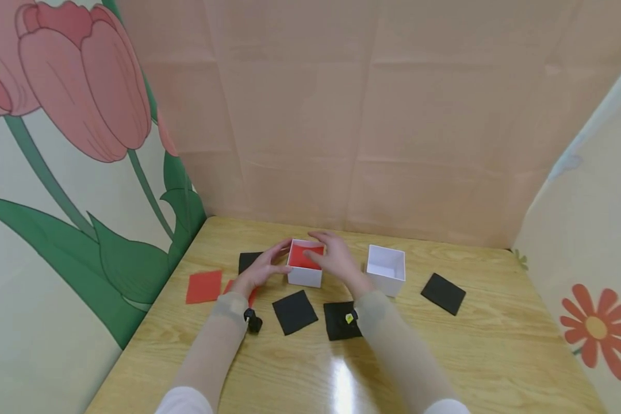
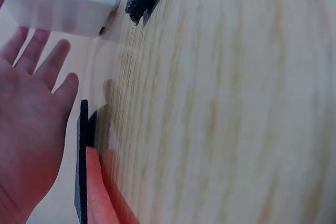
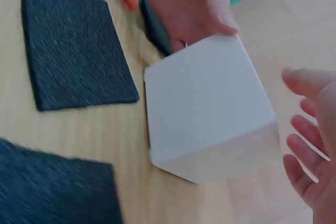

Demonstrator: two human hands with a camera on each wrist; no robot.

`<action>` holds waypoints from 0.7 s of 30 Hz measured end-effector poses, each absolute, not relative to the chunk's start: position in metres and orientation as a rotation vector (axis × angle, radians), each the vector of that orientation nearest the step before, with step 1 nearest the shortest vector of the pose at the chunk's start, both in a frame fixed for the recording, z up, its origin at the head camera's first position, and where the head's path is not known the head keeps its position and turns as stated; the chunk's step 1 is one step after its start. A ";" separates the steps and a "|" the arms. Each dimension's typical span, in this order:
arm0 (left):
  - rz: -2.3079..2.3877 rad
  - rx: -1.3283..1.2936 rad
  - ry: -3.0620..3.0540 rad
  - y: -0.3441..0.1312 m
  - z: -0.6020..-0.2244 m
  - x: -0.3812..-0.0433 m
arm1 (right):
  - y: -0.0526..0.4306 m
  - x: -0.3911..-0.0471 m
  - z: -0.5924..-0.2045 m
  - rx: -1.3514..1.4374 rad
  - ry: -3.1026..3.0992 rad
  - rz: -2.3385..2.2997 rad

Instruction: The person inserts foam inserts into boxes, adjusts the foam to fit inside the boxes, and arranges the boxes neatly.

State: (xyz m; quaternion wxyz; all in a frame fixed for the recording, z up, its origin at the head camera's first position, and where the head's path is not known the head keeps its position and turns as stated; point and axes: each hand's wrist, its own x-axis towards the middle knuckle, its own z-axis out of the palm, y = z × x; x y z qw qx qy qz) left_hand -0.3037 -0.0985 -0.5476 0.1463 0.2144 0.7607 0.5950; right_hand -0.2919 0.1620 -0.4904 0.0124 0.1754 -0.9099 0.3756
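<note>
A white box [image 1: 304, 278] stands upright with its top uncovered, and a red felt piece [image 1: 300, 259] lies inside it. My left hand [image 1: 265, 267] is at the box's left side, its fingers nearly straight. In the right wrist view the thumb of that left hand [image 3: 184, 6] touches the top corner of the box [image 3: 210, 95]. Over the box's right side, my right hand [image 1: 336, 259] reaches in with its thumb above the red felt. Relaxed, spread fingers of the right hand [image 3: 317, 124] show beside the box, with nothing between them.
A second white box [image 1: 386, 282], uncovered, stands to the right. Black felt squares lie in front, one left [image 1: 295, 312] and one under the right wrist [image 1: 336, 322]; another black square [image 1: 443, 294] is far right. A red square [image 1: 204, 286] lies left, near the table edge.
</note>
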 end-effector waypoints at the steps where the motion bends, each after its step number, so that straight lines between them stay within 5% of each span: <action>1: 1.711 0.617 2.192 -0.099 -0.548 -0.304 | 0.163 -0.289 -0.492 0.533 -2.813 1.209; 21: 1.720 0.630 2.183 -0.100 -0.550 -0.306 | 0.180 -0.271 -0.530 0.371 -2.575 1.766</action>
